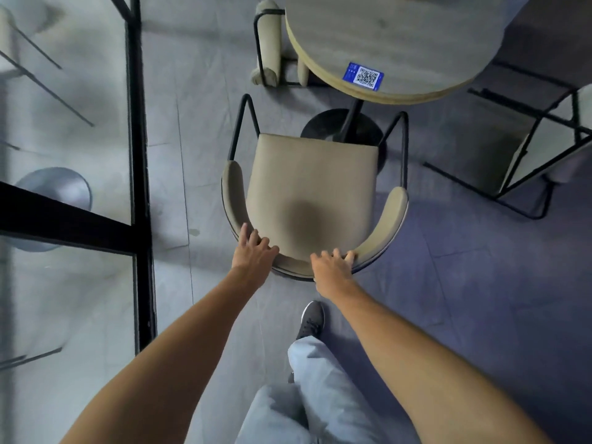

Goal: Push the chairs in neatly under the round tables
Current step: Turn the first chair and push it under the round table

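A beige padded chair [312, 184] with a curved backrest and black metal frame stands in front of me, its seat facing the round wooden table [394, 36]. The seat's front edge lies just short of the table's rim, above the table's black round base [323, 123]. My left hand [253, 253] rests on the left part of the curved backrest, fingers laid over its top. On the right part of the same backrest lies my right hand [331, 265], fingers spread over the rim.
A second beige chair [269, 43] is tucked at the table's far left. Another black-framed chair [541, 145] stands to the right. A glass partition with a black frame [139, 174] runs along the left. My leg and dark shoe [310, 320] are behind the chair.
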`<act>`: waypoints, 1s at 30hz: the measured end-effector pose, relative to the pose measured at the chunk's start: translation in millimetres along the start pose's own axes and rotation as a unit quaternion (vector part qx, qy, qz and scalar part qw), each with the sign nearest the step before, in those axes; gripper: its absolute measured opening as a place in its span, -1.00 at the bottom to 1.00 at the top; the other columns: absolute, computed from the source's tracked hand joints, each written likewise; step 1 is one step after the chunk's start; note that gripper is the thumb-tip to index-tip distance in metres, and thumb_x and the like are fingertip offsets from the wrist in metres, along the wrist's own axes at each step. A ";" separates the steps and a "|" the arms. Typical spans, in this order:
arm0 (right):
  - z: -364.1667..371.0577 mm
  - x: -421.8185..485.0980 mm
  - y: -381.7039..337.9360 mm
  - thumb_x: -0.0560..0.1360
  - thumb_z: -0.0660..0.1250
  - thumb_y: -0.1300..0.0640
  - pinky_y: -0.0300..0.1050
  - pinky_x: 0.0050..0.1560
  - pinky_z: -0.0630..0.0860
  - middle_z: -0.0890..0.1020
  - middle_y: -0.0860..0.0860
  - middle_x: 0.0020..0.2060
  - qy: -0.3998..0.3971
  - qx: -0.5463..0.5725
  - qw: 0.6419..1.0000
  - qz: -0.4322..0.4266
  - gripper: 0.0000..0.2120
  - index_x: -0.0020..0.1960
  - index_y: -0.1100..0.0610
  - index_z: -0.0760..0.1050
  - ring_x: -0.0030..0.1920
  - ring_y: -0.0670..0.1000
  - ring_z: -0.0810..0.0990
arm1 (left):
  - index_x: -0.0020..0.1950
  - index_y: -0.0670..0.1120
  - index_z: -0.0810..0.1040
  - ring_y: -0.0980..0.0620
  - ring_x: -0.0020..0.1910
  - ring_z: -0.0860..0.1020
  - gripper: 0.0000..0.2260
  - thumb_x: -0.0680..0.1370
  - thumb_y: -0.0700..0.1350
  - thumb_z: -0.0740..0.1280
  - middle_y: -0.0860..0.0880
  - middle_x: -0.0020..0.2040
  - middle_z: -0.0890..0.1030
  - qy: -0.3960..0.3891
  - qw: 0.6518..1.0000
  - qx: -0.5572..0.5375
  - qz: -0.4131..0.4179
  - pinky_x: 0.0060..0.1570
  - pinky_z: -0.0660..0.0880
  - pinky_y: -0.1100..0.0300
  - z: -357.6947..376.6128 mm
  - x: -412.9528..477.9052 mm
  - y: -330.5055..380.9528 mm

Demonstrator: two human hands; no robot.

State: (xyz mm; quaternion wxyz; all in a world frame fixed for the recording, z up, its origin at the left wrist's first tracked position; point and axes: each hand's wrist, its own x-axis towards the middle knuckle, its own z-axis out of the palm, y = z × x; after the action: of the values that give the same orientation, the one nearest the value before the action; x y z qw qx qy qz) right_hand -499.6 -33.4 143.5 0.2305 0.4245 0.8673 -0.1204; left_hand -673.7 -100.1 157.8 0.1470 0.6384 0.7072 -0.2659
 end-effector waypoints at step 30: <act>-33.5 12.1 -92.5 0.56 0.26 0.27 -0.03 0.04 0.49 0.66 0.06 0.09 -0.062 -0.056 0.996 -0.005 -0.76 0.20 0.13 0.53 0.12 0.11 0.63 | 0.37 -0.01 0.41 -0.13 0.36 0.38 -0.63 0.58 -0.25 0.26 0.00 0.27 0.54 -0.026 0.983 0.012 0.182 0.33 0.20 -0.26 4.2 7.8 -60.3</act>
State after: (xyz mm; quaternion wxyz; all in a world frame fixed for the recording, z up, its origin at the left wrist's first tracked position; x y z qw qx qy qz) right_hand -589.2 -68.1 167.6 0.3070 0.3982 0.8587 -0.0990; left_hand -734.6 -98.7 161.5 0.2038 0.7513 0.5716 -0.2593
